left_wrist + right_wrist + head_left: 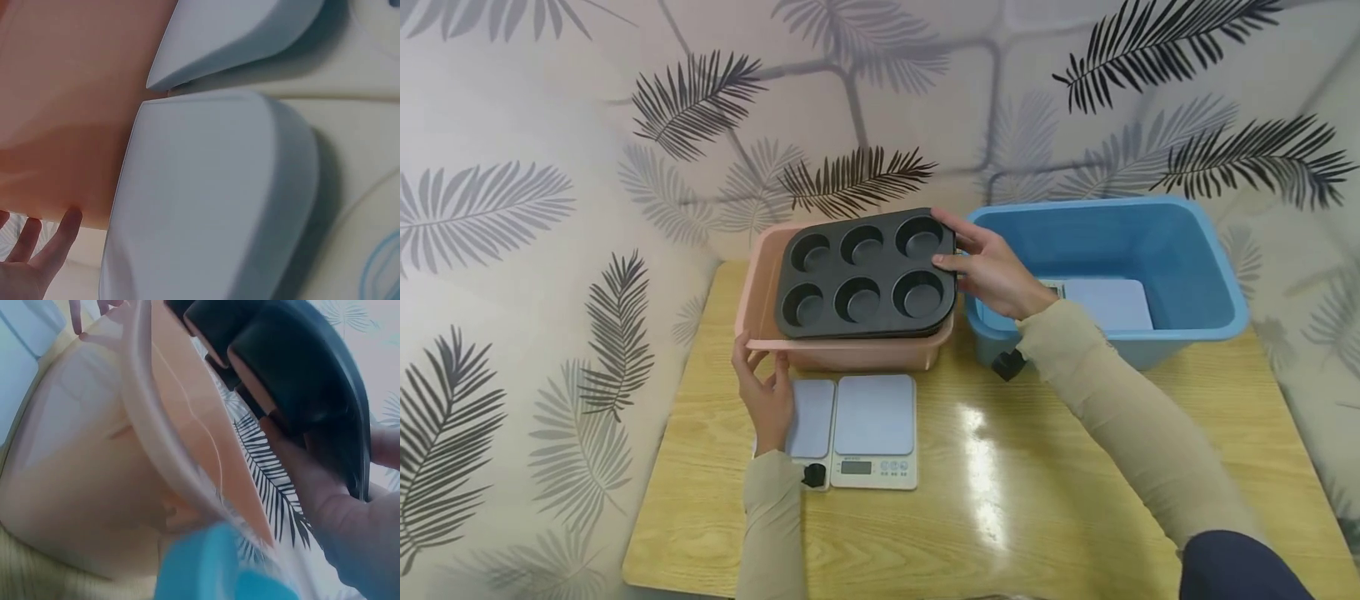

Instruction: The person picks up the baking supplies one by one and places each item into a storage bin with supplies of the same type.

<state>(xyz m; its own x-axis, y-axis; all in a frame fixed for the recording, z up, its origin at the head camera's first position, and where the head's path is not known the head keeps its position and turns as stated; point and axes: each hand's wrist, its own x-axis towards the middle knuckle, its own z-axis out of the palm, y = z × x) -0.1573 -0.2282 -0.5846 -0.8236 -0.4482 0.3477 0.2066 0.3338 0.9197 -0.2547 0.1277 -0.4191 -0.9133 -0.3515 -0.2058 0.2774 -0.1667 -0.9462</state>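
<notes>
A black six-cup muffin tin (pixel 880 265) lies tilted over the mouth of a pink plastic tub (pixel 865 357). My right hand (pixel 996 271) grips the tin's right end, thumb on its top face and fingers at the far edge and below. In the right wrist view, the underside of the tin's cups (pixel 294 369) shows above the tub rim (pixel 147 394). My left hand (pixel 766 400) touches the tub's front left corner with outstretched fingers (pixel 61 240) on its wall. The tub's inside is mostly covered by the tin.
Two white kitchen scales stand side by side before the pink tub: the left scale (pixel 811 417), partly behind my hand, and the right scale (pixel 875 417). A blue tub (pixel 1180 267) at the right contains another scale (pixel 1108 304). Leaf-patterned wall covering (pixel 880 108) rises behind the wooden table (pixel 1075 500).
</notes>
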